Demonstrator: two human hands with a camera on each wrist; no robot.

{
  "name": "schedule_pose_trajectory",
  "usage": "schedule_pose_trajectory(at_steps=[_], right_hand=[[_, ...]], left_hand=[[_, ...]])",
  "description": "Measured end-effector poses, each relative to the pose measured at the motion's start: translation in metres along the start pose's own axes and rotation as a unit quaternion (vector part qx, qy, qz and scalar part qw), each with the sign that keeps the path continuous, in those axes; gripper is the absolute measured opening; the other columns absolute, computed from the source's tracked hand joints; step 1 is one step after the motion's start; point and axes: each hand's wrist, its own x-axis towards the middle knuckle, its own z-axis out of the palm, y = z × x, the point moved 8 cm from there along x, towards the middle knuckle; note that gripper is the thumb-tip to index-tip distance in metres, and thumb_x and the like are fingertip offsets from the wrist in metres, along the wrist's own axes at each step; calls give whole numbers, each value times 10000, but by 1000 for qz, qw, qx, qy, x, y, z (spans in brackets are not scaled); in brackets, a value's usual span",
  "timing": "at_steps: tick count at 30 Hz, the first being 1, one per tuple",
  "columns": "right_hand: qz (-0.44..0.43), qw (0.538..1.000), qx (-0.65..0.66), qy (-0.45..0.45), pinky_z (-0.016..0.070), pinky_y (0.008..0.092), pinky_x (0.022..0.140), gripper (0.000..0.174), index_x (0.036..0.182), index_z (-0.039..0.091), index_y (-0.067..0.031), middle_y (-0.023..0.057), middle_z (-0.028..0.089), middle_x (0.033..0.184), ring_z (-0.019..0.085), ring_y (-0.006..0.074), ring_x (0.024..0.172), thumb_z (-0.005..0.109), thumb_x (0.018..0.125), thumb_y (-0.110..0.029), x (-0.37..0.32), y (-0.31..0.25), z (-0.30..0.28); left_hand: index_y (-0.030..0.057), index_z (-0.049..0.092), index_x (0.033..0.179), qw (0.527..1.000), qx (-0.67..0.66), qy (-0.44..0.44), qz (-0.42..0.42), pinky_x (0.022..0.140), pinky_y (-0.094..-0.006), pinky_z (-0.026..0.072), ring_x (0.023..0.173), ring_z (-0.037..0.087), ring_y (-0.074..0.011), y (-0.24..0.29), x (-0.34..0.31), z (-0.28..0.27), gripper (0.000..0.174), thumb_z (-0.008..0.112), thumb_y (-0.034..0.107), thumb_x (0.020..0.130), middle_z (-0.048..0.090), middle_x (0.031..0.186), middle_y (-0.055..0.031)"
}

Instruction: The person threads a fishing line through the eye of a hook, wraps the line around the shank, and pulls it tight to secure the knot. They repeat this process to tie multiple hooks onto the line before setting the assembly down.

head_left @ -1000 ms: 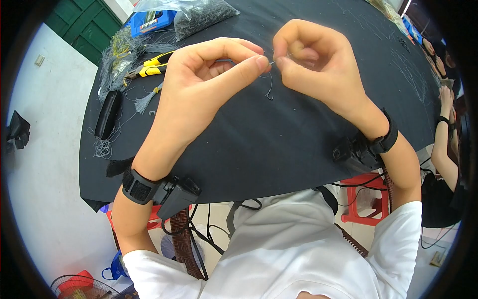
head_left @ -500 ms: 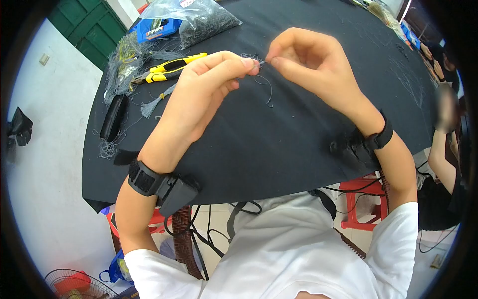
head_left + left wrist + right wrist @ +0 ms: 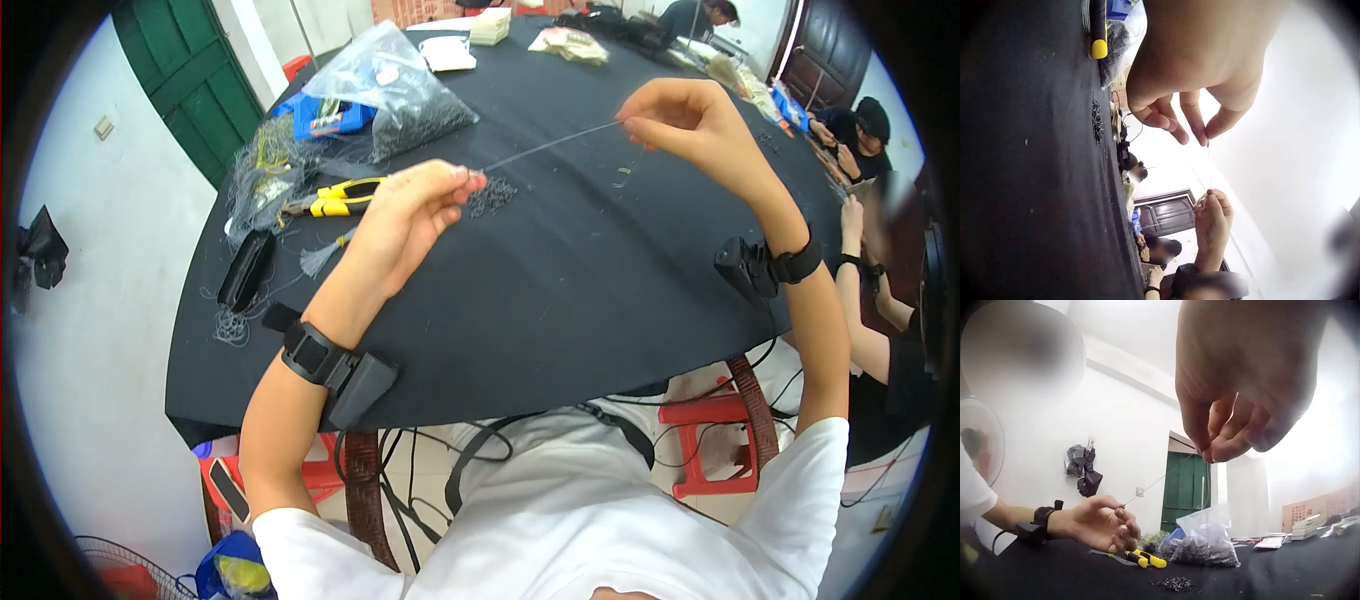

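A thin fishing line [image 3: 550, 147] runs straight and slanting between both hands over the black table. My left hand [image 3: 405, 215] pinches its lower end between thumb and forefinger; a tiny dark piece [image 3: 1208, 144] shows at those fingertips in the left wrist view, its kind too small to tell. Higher and to the right, my right hand [image 3: 690, 125] pinches the other end between thumb and forefinger. Just beyond the left fingertips, a loose heap of small dark hooks [image 3: 490, 197] lies on the cloth.
Yellow-black pliers [image 3: 335, 198], a bundle of cut line [image 3: 322, 258] and a black case [image 3: 246, 270] lie at the left. Behind them are tangled line [image 3: 262, 180], a blue box [image 3: 328, 118] and a clear bag [image 3: 425, 115] of dark pieces. Other people sit at the right.
My hands have moved apart, the right one up and rightward, and the line between them is now drawn straight. The hook that dangled below the hands earlier no longer hangs there. The head view has tilted up.
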Motion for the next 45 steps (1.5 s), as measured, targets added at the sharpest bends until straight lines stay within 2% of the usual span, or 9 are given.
schedule_pose_trajectory(at_steps=[6,15,22,27,31,34,40,41,45], right_hand=[[20,1000,-21,-9,472,214,676,115,870,635,-19,26,621,795,581,83,739,618,817,-119,-2,-12,-31],[81,995,-42,-26,468,219,657,87,854,626,-11,30,607,754,564,82,692,595,816,-83,-18,43,-88],[135,960,-211,127,435,202,567,209,886,641,-34,37,628,755,586,85,688,621,796,-222,-53,93,-194],[181,956,-196,123,411,172,595,265,972,641,-46,21,630,821,574,53,754,627,805,-250,-82,197,-285],[234,931,-192,206,460,219,783,263,1004,634,-47,61,642,919,605,121,859,585,845,-250,-104,232,-314],[273,916,-142,257,462,236,808,254,1000,633,-41,78,639,941,602,136,870,575,852,-239,-123,279,-354],[341,857,-37,385,517,306,749,411,1180,492,43,161,596,1039,615,204,869,581,829,-149,-161,373,-429],[381,812,-251,365,537,329,692,489,1251,416,41,181,576,1076,629,230,822,572,826,-143,-167,381,-452],[422,809,-209,352,527,290,581,429,1227,465,4,149,600,1031,637,193,759,537,826,-132,-172,385,-444]], left_hand=[[49,572,811,996,61,-57,-41,721,-222,409,835,522,-100,-8,-5,20,120,557,159,855,598,910,-68],[22,604,854,987,104,-71,-102,697,-206,410,774,506,-78,-28,-8,22,142,551,154,862,602,887,-53],[37,576,811,987,94,-15,-133,693,-225,418,779,524,-108,-40,-5,9,124,570,160,830,594,854,-68],[26,541,749,986,107,6,-130,590,-204,349,686,461,-88,-41,-2,12,180,557,188,826,554,783,-77],[-5,539,681,981,144,-46,-125,599,-242,381,671,500,-169,-44,0,17,251,590,219,780,530,677,-108],[-19,561,664,980,143,-31,-135,567,-254,413,613,531,-187,-48,1,13,262,625,212,767,554,643,-128],[-47,588,664,984,100,-20,-146,532,-259,427,587,555,-197,-50,3,9,250,619,173,780,578,641,-158],[-49,588,663,985,97,-21,-143,531,-261,427,587,556,-200,-50,3,9,245,617,166,778,578,643,-160],[-46,573,651,982,116,-22,-145,532,-257,420,582,539,-192,-49,3,10,244,599,158,782,566,635,-153]])
